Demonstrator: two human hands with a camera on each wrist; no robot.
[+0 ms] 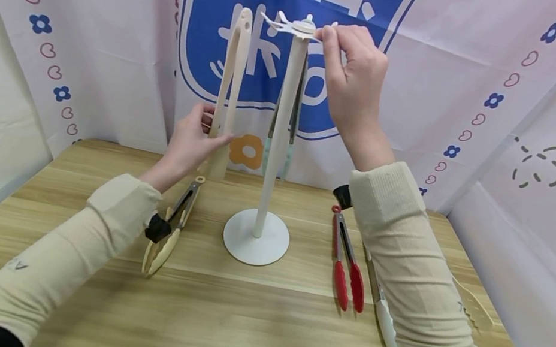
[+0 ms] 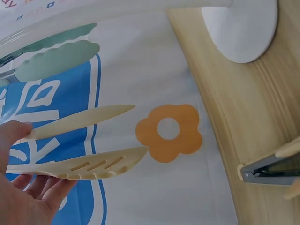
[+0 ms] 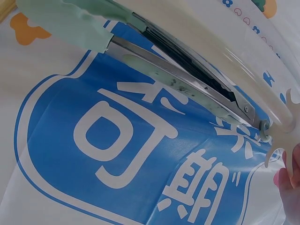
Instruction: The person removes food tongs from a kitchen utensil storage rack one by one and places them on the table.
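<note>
My left hand (image 1: 187,141) holds a pair of cream tongs (image 1: 238,70), joined end up, left of the white stand's pole (image 1: 277,137). In the left wrist view the thumb lies on one arm of these tongs (image 2: 84,123) and the fingers are around the other, slotted one. My right hand (image 1: 357,68) pinches a hook at the right of the stand's hooked top (image 1: 303,28). Mint-green tongs (image 3: 173,77) hang by their end loop from a hook, partly behind the pole in the head view.
Cream-tipped tongs (image 1: 166,247) lie on the table left of the stand's round base (image 1: 254,248). Red tongs (image 1: 357,283) and white-tipped tongs (image 1: 386,330) lie to the right, the latter partly under my sleeve. Further right is a cream utensil (image 1: 477,308). A printed cloth (image 1: 127,89) hangs behind.
</note>
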